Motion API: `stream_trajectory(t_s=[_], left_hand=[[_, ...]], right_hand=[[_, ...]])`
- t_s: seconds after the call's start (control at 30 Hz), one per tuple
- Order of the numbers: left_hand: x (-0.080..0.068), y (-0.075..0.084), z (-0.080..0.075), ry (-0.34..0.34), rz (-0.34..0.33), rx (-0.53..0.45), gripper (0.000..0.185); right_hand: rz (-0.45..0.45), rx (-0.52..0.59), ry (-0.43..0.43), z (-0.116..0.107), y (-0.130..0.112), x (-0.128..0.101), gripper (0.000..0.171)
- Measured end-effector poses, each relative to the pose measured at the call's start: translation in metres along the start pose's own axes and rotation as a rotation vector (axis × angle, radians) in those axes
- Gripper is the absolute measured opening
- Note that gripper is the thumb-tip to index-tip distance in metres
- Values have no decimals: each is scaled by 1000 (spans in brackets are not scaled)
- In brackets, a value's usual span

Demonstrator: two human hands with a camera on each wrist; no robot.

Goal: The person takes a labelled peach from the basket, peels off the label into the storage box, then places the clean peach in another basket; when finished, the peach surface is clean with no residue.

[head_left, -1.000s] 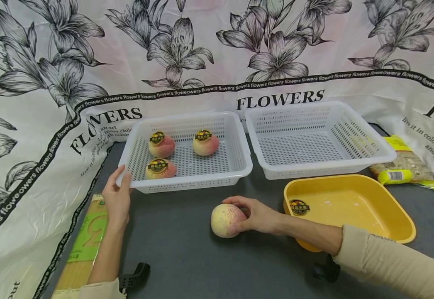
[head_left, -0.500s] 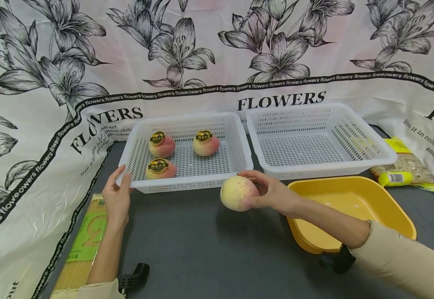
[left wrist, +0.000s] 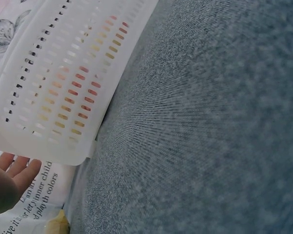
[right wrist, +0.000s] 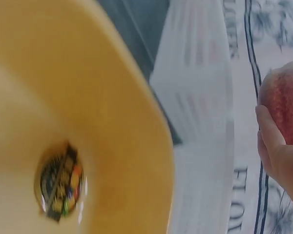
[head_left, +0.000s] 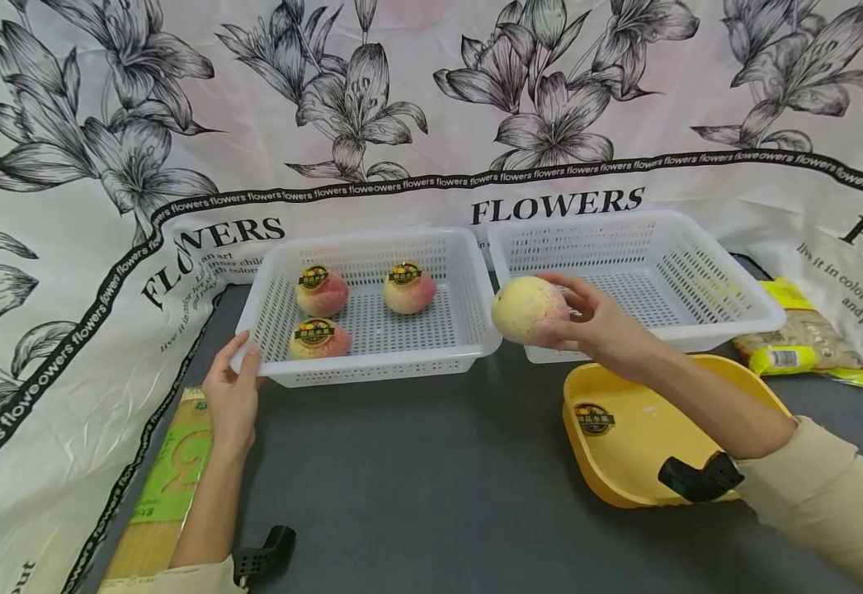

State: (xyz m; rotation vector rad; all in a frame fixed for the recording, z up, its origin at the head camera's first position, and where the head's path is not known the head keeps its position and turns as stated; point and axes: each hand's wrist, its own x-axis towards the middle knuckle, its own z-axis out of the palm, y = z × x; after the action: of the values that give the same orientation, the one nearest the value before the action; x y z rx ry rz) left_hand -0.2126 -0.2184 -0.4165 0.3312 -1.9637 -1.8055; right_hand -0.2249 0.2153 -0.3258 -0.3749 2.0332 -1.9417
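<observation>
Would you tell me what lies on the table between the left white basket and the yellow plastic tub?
Only bare dark grey table mat lies between the left white basket and the yellow plastic tub, seen in the head view.

A white slotted basket (left wrist: 63, 83) sits on grey cloth (left wrist: 205, 126), with blurred red and yellow shapes showing through its wall. The left hand (left wrist: 7, 183) lies at the basket's corner, over printed fabric (left wrist: 39, 202).

Head view high over both baskets; wrist views close, sharing left basket (head_left: 372, 305) and yellow tub (head_left: 628, 462).
</observation>
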Motion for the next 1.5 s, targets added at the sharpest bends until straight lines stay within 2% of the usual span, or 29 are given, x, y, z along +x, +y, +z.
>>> stream_trajectory(t_s=[0.2,0.4,0.53,0.6,0.8,0.97,1.27,1.5], left_hand=[[0,0,-1,4,-11,21,40],[-1,-1,-1,1,-7,11,40],[-1,-2,-2,2,-1,5,40],[-2,-2,-2,2,4,7,40],[-3,-5,-2,3,12,5,41],[-3,-4,-2,-2,21,6,41],[-2,-5,-2,-8,11,-5,41],[-1,-4,-2,-5,23,-13,40]], right_hand=[[-11,38,79,-34,7,12,58],[54,-85,110,-60,16,21,67],[102,-176,76,-69,20,28,71],[119,-221,51,-71,21,33,72],[164,-258,-69,-76,25,46,77],[197,-279,-93,-80,28,51,76],[276,-261,-51,-80,40,66,76],[288,-185,91,-76,43,75,75]])
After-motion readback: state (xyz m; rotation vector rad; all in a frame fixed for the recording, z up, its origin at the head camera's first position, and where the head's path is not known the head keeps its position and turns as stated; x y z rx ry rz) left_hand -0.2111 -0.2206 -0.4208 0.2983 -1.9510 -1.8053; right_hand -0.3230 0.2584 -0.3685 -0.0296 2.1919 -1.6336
